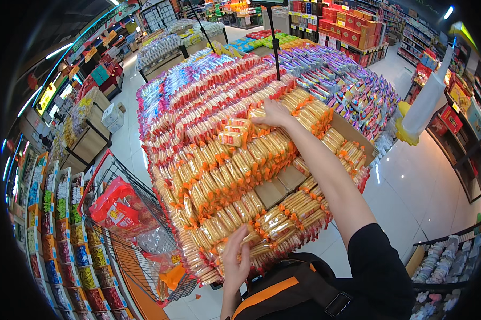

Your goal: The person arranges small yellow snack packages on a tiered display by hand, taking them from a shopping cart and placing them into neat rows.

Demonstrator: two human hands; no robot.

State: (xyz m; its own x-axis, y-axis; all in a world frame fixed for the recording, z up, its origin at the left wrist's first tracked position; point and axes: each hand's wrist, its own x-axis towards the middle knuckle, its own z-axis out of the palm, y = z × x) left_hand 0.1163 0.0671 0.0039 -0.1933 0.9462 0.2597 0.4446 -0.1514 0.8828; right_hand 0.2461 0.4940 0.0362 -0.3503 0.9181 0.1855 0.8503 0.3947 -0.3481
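A display stand before me is heaped with rows of clear-wrapped biscuit packs (220, 168) with orange ends. At the far side of these rows, my right hand (274, 114) bends its fingers against some packs (258, 109); whether it grips one is hidden. Just left of it, a few loose packs (232, 134) lie tilted on top of the rows. My left hand (235, 256) is by the near edge, fingers extended and thumb apart, beside the front packs (258, 250). Brown cardboard (278, 188) shows in a gap between the rows.
A wire shopping cart (136, 248) holding a red printed bag (122, 208) stands against the left side. Behind are red-ended packs (224, 92) and purple-wrapped snacks (340, 76). A black pole (275, 44) rises from the stand. A plastic bag roll (424, 100) hangs at right.
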